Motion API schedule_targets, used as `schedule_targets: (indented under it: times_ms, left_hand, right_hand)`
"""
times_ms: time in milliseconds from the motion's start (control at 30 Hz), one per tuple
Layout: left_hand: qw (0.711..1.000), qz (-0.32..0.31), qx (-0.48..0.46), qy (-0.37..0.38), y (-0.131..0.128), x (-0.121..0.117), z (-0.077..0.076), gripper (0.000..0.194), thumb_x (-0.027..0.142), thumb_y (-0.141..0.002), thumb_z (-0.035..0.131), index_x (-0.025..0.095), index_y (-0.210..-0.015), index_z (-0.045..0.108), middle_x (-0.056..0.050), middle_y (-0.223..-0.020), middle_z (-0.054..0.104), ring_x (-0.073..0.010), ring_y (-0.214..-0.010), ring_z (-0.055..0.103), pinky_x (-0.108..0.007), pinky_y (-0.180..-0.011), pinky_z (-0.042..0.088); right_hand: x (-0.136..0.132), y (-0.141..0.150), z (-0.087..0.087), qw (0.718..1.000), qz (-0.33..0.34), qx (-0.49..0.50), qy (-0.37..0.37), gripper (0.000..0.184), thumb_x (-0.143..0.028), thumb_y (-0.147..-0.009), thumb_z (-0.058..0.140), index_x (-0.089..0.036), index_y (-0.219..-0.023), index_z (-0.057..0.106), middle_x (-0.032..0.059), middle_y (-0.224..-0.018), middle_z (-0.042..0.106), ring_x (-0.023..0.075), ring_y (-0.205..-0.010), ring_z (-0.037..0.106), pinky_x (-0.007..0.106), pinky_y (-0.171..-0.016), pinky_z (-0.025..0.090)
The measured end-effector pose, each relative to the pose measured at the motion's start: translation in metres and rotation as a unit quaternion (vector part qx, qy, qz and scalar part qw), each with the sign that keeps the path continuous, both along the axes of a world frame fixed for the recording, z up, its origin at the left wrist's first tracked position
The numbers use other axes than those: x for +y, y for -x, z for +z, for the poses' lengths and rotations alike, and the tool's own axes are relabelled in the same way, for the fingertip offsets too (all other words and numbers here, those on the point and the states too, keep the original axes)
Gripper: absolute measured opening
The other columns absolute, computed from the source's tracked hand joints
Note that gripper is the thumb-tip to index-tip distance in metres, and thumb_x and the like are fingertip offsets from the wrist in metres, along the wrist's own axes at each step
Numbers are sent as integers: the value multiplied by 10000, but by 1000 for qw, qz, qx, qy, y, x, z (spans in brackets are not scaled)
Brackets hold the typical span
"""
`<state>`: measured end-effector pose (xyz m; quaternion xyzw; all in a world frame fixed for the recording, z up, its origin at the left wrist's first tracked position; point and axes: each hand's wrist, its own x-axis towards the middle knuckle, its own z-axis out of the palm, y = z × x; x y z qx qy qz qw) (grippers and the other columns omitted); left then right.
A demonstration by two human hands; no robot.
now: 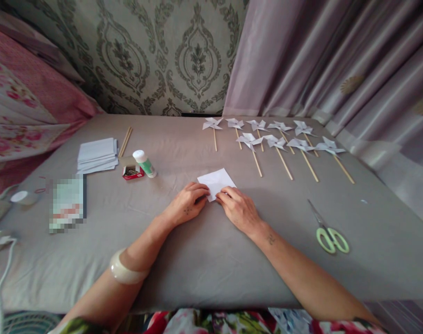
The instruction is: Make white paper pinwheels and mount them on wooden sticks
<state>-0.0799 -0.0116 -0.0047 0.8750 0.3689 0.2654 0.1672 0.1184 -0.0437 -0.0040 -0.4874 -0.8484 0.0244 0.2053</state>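
A white square of paper (216, 181) lies on the grey cloth-covered table (197, 260), turned like a diamond. My left hand (187, 204) has its fingers curled and pressed on the paper's near-left corner. My right hand (238, 209) pinches the near edge of the same sheet beside it. Both hands meet at the paper's nearest corner. Several finished white paper pinwheels on wooden sticks (277, 144) lie in two rows at the back right.
Green-handled scissors (328, 232) lie at the right. A stack of white paper squares (97, 155), loose wooden sticks (125, 141), a glue bottle (145, 163) and a small red box (132, 172) sit at the back left. A blurred-out item (68, 202) lies at the left.
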Motion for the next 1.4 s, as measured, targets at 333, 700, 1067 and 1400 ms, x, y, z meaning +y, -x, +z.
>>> schedule_targets:
  times_ms: [333, 700, 1067, 1400]
  left_hand:
    - [998, 15, 53, -29, -8, -6, 6, 187, 265, -868, 557, 206, -981, 693, -81, -1010, 677, -204, -966, 599, -344, -864, 506]
    - [992, 13, 97, -77, -19, -23, 8, 231, 249, -922, 462, 187, -876, 680, -68, -882, 688, -181, -856, 625, -302, -815, 505]
    - [983, 7, 166, -75, -18, -38, 18, 254, 219, -943, 404, 177, -891, 649, -68, -918, 673, -186, -888, 610, -294, -794, 525]
    - [962, 50, 260, -67, -31, -58, 19, 240, 235, -953, 390, 133, -948, 607, -95, -995, 629, -208, -891, 582, -331, -765, 543]
  right_hand:
    - [2, 2, 5, 1000, -15, 2, 25, 205, -185, -955, 416, -179, -908, 615, 77, -909, 616, 196, -837, 566, 298, -713, 424]
    - [-14, -5, 12, 997, 8, 45, 66, 92, -193, -901, 524, -182, -933, 609, 67, -926, 626, 203, -881, 583, 313, -775, 450]
    - [-13, -5, 8, 991, -14, 89, 100, 172, -248, -924, 514, -185, -832, 645, 58, -883, 634, 183, -862, 584, 296, -772, 449]
    - [-12, -6, 6, 978, -18, 166, 127, 143, -175, -910, 513, -176, -844, 641, 61, -893, 638, 173, -867, 583, 287, -797, 448]
